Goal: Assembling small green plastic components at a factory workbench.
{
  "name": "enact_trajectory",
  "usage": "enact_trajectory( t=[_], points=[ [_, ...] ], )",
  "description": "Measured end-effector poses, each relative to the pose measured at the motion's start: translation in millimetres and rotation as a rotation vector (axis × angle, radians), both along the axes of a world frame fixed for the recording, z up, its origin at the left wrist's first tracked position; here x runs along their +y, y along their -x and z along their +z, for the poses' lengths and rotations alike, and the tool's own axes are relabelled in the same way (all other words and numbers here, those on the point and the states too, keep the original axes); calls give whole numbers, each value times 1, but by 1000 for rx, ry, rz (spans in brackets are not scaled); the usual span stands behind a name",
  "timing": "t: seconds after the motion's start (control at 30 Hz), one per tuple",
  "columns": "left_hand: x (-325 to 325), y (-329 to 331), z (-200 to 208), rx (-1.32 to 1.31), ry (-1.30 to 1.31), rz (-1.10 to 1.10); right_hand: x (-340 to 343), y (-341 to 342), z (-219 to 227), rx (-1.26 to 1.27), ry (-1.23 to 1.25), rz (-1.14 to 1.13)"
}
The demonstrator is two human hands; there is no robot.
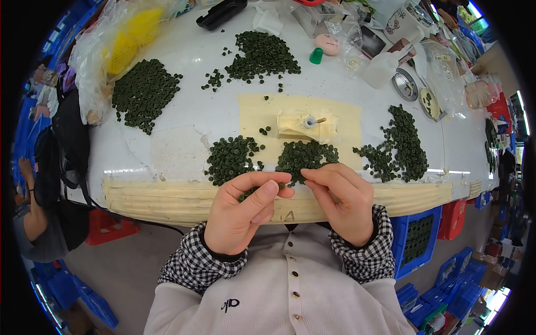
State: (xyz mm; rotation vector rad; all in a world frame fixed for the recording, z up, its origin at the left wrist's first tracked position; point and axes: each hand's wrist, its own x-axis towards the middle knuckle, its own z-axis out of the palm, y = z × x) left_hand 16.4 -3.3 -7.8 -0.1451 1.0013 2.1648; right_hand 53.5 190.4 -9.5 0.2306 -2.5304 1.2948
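In the head view, the left hand [240, 209] is held at the near edge of the white table [184, 120], its thumb and fingers pressed together around a few small dark green rings [245, 195] that peek out beneath the thumb. The right hand [340, 198] is brought up against it, fingertips pinched at the same spot; whether a ring is nipped there cannot be told.

The work is probably done best if the hands are kept close over the table, so that a dropped ring lands among the others, and if one ring is handled at a time.

Five larger heaps of green rings [301, 154] are counted on the table, with loose strays between. One small spindle fixture [310, 121] is seen on the taped patch, and one green cap [316, 55] beyond it.
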Motion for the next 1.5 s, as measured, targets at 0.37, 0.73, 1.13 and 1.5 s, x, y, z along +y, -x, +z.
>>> enact_trajectory(
  t=[0.37,0.73,1.13,1.5],
  points=[
    [5,-4,0,-5,22,-51,-1,-9,5,-399,872,89],
    [8,-4,-2,-11,4,-42,-1,-8,1,-275,693,115],
    [14,-8,-3,13,84,11,-19,-4,10,269,71,-64],
    [21,-9,-1,-107,-17,32,-14,-3,3,510,-234,35]
  ],
)
